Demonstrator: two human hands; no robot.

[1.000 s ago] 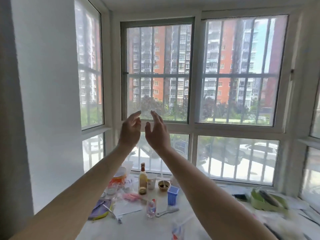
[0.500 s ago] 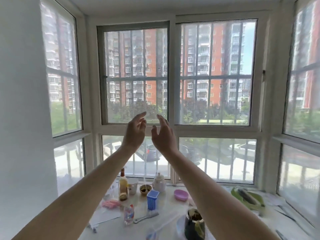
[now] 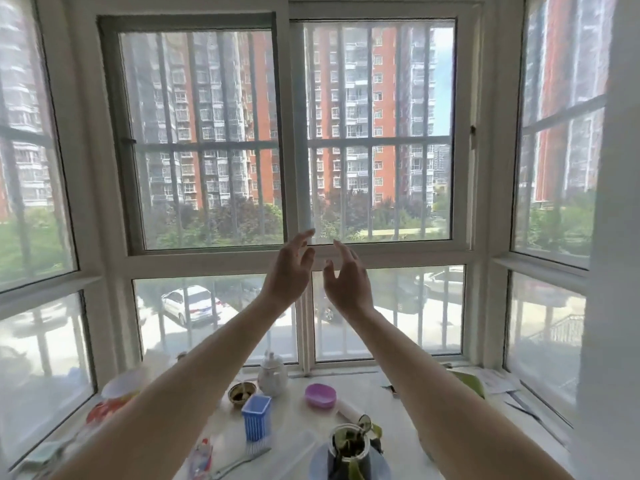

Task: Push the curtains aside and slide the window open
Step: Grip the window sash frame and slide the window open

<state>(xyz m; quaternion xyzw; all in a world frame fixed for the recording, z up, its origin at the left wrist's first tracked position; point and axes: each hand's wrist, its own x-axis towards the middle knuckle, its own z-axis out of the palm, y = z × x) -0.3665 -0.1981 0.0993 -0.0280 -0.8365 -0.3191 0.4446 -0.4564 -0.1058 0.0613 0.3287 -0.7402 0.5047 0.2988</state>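
Observation:
A white-framed sliding window fills the bay ahead, with a left sash [image 3: 197, 133] behind a grey mesh screen and a right sash [image 3: 379, 129], both shut, meeting at the centre post [image 3: 294, 133]. My left hand [image 3: 289, 268] and my right hand [image 3: 346, 277] are raised side by side in front of the sill rail, palms facing each other, fingers apart, holding nothing and touching nothing. A pale strip at the far right edge may be a curtain [image 3: 613, 237]; I cannot tell.
Below the arms a white ledge [image 3: 398, 427] carries a white teapot [image 3: 273, 370], a small bowl [image 3: 242, 393], a blue holder [image 3: 256, 417], a pink dish [image 3: 320, 394], a potted plant [image 3: 351, 448] and a red packet [image 3: 107, 408]. Side windows angle in on both sides.
The view has swung left and closer, so the window centre post now stands behind my hands. Both hands stay raised and empty, slightly lower against the frame.

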